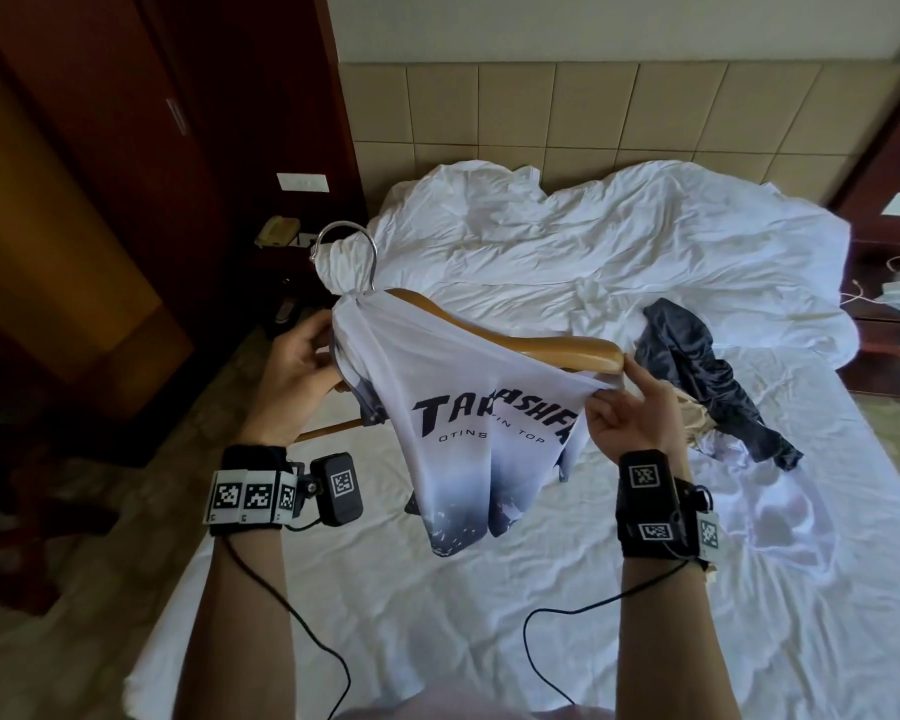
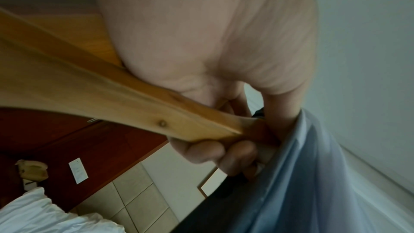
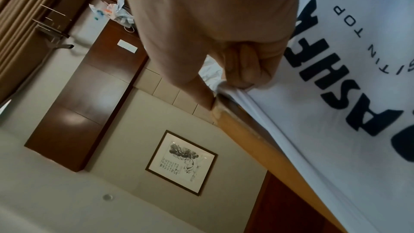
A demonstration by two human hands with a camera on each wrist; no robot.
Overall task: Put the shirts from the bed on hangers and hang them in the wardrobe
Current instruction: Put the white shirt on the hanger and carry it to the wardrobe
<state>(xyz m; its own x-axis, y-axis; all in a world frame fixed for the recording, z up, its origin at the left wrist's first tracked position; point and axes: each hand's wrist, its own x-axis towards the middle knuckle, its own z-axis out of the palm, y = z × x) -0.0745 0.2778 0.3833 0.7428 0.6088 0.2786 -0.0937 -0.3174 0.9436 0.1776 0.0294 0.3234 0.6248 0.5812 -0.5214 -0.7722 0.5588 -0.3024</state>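
Observation:
A white shirt (image 1: 468, 407) with dark lettering and a grey lower part hangs partly over a wooden hanger (image 1: 557, 348) with a metal hook (image 1: 344, 239), held above the bed. My left hand (image 1: 302, 366) grips the hanger's left arm (image 2: 134, 105) beside the shirt's cloth (image 2: 313, 174). My right hand (image 1: 624, 407) pinches the shirt's edge (image 3: 228, 89) at the hanger's right end (image 3: 226, 121), with its index finger against the wood. A dark grey shirt (image 1: 697, 376) lies crumpled on the bed to the right, with pale cloth (image 1: 697, 418) partly hidden under it.
The bed (image 1: 489, 615) has a white sheet and a rumpled duvet (image 1: 593, 241) by the padded headboard (image 1: 593, 111). The dark wooden wardrobe (image 1: 126, 148) stands at the left. A nightstand with a phone (image 1: 279, 231) is left of the bed, another nightstand (image 1: 894, 304) at the right.

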